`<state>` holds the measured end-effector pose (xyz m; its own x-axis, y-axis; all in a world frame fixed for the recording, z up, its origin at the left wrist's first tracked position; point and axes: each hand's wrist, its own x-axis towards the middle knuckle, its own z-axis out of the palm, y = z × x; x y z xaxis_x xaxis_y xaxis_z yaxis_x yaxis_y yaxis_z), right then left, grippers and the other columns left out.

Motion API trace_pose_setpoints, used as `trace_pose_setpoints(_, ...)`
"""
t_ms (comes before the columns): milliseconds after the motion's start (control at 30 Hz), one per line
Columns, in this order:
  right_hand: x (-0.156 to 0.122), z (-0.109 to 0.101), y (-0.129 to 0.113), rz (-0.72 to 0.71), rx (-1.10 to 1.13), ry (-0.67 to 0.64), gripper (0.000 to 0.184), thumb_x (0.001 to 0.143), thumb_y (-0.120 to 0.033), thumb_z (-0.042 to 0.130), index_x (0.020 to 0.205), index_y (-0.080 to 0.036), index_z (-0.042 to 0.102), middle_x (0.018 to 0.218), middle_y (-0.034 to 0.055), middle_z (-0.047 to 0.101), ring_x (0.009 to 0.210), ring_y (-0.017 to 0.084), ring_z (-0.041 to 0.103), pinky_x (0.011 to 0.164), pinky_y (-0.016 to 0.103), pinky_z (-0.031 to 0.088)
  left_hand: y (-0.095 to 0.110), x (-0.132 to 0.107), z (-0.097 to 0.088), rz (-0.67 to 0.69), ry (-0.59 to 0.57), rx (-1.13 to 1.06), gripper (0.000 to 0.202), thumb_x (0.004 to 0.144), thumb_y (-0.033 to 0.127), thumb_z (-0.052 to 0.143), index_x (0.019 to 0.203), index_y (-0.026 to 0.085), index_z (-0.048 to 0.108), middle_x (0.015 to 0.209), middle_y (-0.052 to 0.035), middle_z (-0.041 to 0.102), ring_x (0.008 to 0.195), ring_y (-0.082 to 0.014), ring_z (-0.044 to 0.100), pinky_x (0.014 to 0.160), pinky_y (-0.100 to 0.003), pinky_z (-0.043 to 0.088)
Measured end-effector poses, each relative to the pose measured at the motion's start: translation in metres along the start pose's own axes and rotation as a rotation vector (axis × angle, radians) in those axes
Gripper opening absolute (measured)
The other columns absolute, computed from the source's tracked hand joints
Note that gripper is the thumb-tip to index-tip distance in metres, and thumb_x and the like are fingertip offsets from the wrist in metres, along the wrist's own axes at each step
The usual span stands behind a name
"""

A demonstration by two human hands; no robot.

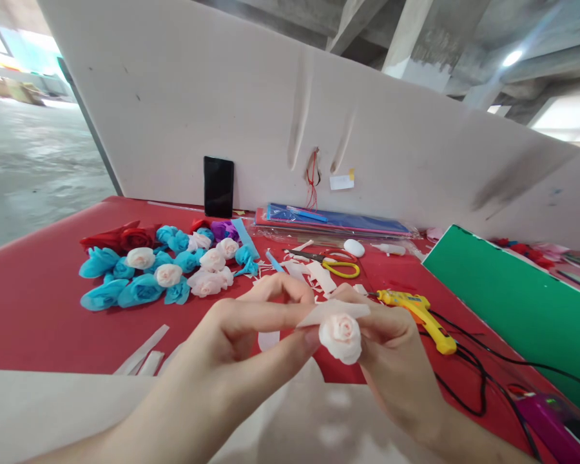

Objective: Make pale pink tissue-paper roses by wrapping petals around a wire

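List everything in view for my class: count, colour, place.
Table: one, red, beneath
Partition: one, whitish, back
Paper rose: one, pale pink, front
Paper strip: one, white, at rose
Loose flowers: many, blue, pink, red, purple, left
Phone-like slab: one, black, against partition
Wrapped sheets: several, blue and pink, back
Scissors: apparently one, yellow-and-red handles, centre
Scraps: many, white, centre
Oval object: one, white, back
Glue gun: one, yellow, right
Cords: count unclear, black, right
Board: one, green, right
Device: one, magenta, lower right
Note: one, white, partition
Lamp: one, white, upper right
Left hand: one, bare, at strip
Right hand: one, bare, beside rose
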<state>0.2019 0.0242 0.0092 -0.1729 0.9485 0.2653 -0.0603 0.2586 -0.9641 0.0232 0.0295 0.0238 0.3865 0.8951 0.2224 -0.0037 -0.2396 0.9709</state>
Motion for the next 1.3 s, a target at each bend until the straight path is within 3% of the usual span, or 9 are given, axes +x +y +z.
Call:
trace_pose_setpoints(267,-0.001,0.001,0.001,-0.022,0.019,0.036,0.007,0.068,-0.033,0.084,0.073,-0.03,0.08,0.071,-0.0024,0.068,0.068,0.012,0.054,0.064,0.023,0.045,-0.001,-0.001,0.004,0.008,0.06,-0.091,0.019,0.081,0.04,0.064,0.071,0.03,0.077,0.066,-0.0011,0.061,0.079,-0.024,0.059,0.069,-0.031,0.05)
trace_pose_setpoints(500,-0.001,0.005,0.002,-0.016,0.116,0.079,0.035,0.066,-0.043,0.084,0.098,-0.046,0.073,0.077,-0.007,0.071,0.072,0.011,0.058,0.065,0.02,0.046,0.0,-0.001,0.01,-0.003,0.007,-0.109,0.024,0.076,0.02,0.064,0.063,0.036,0.077,0.074,0.0047,0.065,0.07,-0.0141,0.059,0.063,-0.017,0.049)
trace_pose_setpoints(667,-0.002,0.005,0.002,0.001,0.047,0.048,0.02,0.07,-0.046,0.08,0.089,-0.042,0.076,0.084,-0.0048,0.074,0.077,0.012,0.06,0.073,0.023,0.047,-0.001,-0.001,0.009,-0.02,0.024,-0.133,0.023,0.08,0.03,0.067,0.06,0.033,0.075,0.07,0.0052,0.063,0.063,-0.012,0.053,0.058,-0.014,0.046)
trace_pose_setpoints(867,-0.004,0.005,0.0,0.005,0.038,0.05,0.026,0.071,-0.046,0.079,0.096,-0.047,0.073,0.077,-0.0061,0.072,0.079,0.014,0.06,0.074,0.025,0.047,0.0,0.0,0.011,-0.051,0.002,-0.194,0.022,0.078,0.032,0.069,0.058,0.032,0.075,0.065,0.0044,0.06,0.061,-0.0121,0.049,0.056,-0.013,0.045)
trace_pose_setpoints(967,-0.004,0.005,-0.003,0.0,0.017,0.056,0.023,0.072,-0.044,0.079,0.093,-0.047,0.074,0.076,-0.0065,0.071,0.077,0.013,0.059,0.073,0.024,0.047,-0.004,-0.001,0.01,-0.109,-0.002,-0.233,0.023,0.078,0.033,0.069,0.055,0.03,0.073,0.059,0.0046,0.052,0.056,-0.0109,0.045,0.053,-0.01,0.045)
trace_pose_setpoints(1100,-0.005,0.007,-0.006,-0.019,-0.003,0.064,0.02,0.071,-0.032,0.082,0.087,-0.041,0.076,0.077,-0.0071,0.07,0.073,0.012,0.057,0.074,0.024,0.046,-0.014,-0.006,0.006,-0.213,0.007,-0.245,0.019,0.08,0.033,0.067,0.062,0.031,0.074,0.074,0.0051,0.063,0.07,-0.0111,0.056,0.065,-0.01,0.05)
trace_pose_setpoints(1300,-0.003,0.006,-0.007,-0.047,0.041,0.032,0.013,0.073,-0.021,0.079,0.079,-0.031,0.073,0.077,-0.0079,0.066,0.075,0.01,0.054,0.072,0.022,0.043,-0.019,-0.009,-0.001,-0.265,0.005,-0.307,0.012,0.078,0.036,0.07,0.067,0.034,0.077,0.082,0.008,0.073,0.081,-0.0133,0.065,0.069,-0.011,0.053)
